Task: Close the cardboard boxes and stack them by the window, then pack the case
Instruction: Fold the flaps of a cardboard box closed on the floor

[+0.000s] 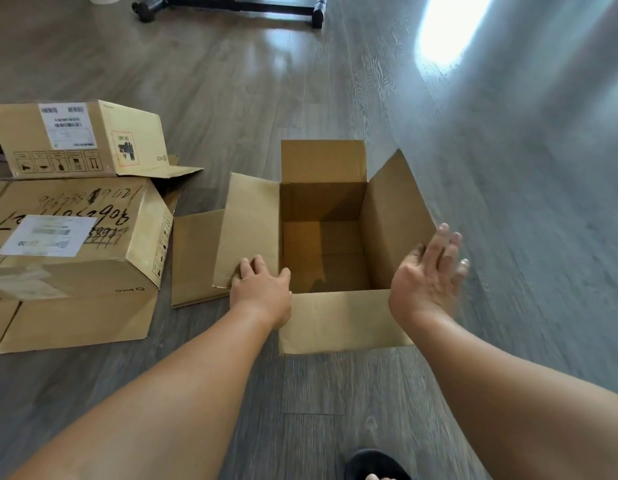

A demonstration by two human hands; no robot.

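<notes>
Here the open cardboard box (323, 244) stands on the floor (508, 202), four flaps up. Your left hand (260, 289) presses its left flap (248, 230); your right hand (428, 271), spread, cups the right flap (394, 223). Fold the short flaps first.

- There is just one view. The camera sits on the person's head, high above the floor (369, 81).
- It looks forward and steeply down, so both arms reach in from the bottom edge.
- The open box (323, 237) sits near the middle and looks close, just past the left hand (262, 289) and the right hand (428, 275).
- The lens is wide, so straight floor lines bend near the sides.
- The right edge looks smeared, perhaps because the head is moving.
- A black stand (238, 5) is far off, cut by the top edge.
</notes>
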